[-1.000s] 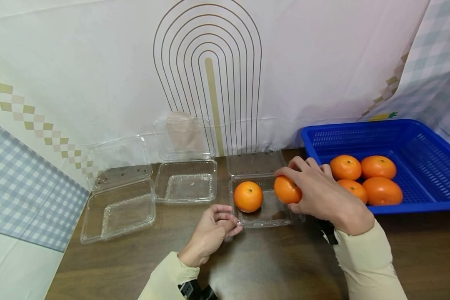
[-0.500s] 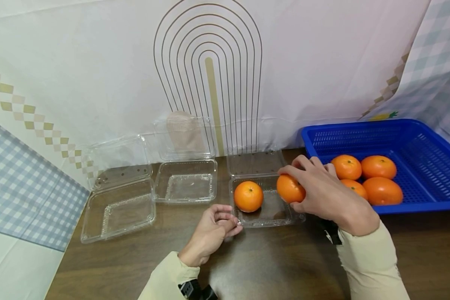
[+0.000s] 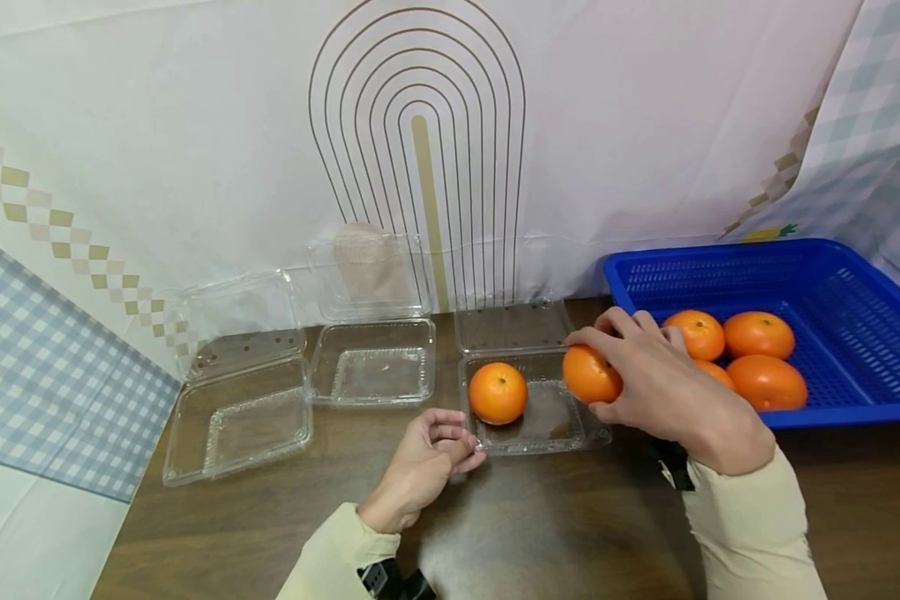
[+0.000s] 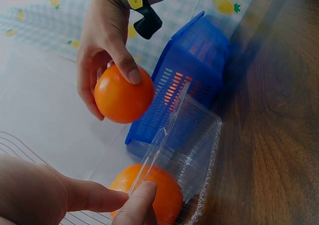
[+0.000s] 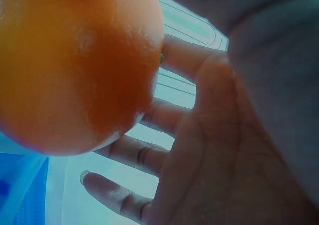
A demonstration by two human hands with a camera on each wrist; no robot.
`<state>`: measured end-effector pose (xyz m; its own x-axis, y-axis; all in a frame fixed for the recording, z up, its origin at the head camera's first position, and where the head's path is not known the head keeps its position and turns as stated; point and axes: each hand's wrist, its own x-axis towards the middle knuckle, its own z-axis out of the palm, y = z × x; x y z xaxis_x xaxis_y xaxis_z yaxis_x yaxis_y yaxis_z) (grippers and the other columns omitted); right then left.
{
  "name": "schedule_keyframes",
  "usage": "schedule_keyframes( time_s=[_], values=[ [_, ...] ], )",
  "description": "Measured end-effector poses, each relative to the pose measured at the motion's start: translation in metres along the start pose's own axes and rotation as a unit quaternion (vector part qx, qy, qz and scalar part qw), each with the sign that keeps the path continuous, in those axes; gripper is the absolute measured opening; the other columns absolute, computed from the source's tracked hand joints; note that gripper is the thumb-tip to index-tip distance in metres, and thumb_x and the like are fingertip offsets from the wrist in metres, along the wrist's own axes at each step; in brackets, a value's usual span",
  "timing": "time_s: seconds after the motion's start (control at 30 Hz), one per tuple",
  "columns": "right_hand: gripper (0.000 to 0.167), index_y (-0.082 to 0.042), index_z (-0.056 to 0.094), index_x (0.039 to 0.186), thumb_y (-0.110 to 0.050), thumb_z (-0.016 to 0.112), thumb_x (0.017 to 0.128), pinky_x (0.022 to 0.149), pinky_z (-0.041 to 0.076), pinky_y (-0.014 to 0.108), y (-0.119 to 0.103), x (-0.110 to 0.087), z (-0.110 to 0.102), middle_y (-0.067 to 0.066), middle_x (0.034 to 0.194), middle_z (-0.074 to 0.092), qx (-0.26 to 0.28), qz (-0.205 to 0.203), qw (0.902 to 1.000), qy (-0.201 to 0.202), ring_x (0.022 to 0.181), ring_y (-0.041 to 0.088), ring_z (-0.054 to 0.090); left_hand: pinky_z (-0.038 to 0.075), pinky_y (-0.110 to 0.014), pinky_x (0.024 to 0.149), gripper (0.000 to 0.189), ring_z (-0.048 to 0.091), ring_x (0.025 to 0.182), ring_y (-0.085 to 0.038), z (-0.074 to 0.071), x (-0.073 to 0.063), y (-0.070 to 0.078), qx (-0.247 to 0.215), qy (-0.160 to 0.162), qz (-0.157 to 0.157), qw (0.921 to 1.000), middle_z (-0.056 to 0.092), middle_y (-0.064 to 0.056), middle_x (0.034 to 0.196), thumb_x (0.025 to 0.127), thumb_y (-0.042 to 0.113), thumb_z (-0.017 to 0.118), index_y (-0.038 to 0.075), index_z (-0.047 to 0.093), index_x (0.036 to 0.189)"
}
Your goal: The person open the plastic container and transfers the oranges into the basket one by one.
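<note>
My right hand (image 3: 663, 387) grips an orange (image 3: 592, 374) between thumb and fingers, above the right end of a clear plastic clamshell box (image 3: 547, 446). The left wrist view shows this orange (image 4: 124, 94) held in the air, apart from the box. Another orange (image 3: 497, 393) sits in the left part of that box. At the box's front left corner, my left hand (image 3: 423, 467) pinches the rim between thumb and finger. In the right wrist view the held orange (image 5: 75, 70) fills the upper left, beside the palm.
A blue basket (image 3: 720, 254) with several oranges (image 3: 757, 335) stands at the right. Two more clear boxes with raised lids stand left of the first, one in the middle (image 3: 375, 400) and one at far left (image 3: 183, 475). A cloth-covered wall (image 3: 607, 125) rises behind.
My right hand has moved slightly right, toward the blue basket, with the orange in its grip. The left hand and the boxes have stayed in place.
</note>
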<state>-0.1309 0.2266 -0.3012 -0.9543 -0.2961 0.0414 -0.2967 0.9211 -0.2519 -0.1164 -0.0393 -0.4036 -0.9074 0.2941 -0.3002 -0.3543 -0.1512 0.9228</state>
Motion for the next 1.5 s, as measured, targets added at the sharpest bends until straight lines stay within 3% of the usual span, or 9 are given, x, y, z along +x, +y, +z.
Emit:
schedule_keyframes(
  time_s=[0.33,0.87,1.5],
  values=[
    [0.066,-0.023,0.063,0.132,-0.024,0.091,0.072,0.076,0.034,0.042,0.002,-0.003,-0.003,0.008,0.123,0.053,-0.005,0.0,1.0,0.008,0.109,0.033,0.046,0.065,-0.025,0.085,0.041,0.062,0.084,-0.012,0.0,0.0,0.0,-0.001,0.001,0.0,1.0,0.054,-0.012,0.1,0.094,-0.016,0.058,-0.014,0.038,0.131],
    [0.07,-0.023,0.06,0.135,-0.025,0.092,0.072,0.08,0.036,0.051,0.007,-0.004,-0.006,0.013,0.126,0.052,-0.006,0.008,0.9999,0.007,0.112,0.038,0.045,0.065,-0.025,0.085,0.04,0.063,0.084,-0.012,0.0,0.0,0.0,0.0,0.0,0.0,1.0,0.055,-0.013,0.101,0.094,-0.016,0.056,-0.014,0.039,0.13],
    [0.069,-0.024,0.06,0.135,-0.027,0.091,0.072,0.077,0.032,0.046,0.015,-0.008,-0.011,0.013,0.127,0.051,-0.015,0.021,0.9997,0.006,0.109,0.038,0.044,0.065,-0.025,0.086,0.04,0.064,0.084,-0.012,0.0,0.0,0.0,0.003,-0.002,0.003,1.0,0.055,-0.012,0.1,0.094,-0.016,0.057,-0.013,0.04,0.13]
  ],
)
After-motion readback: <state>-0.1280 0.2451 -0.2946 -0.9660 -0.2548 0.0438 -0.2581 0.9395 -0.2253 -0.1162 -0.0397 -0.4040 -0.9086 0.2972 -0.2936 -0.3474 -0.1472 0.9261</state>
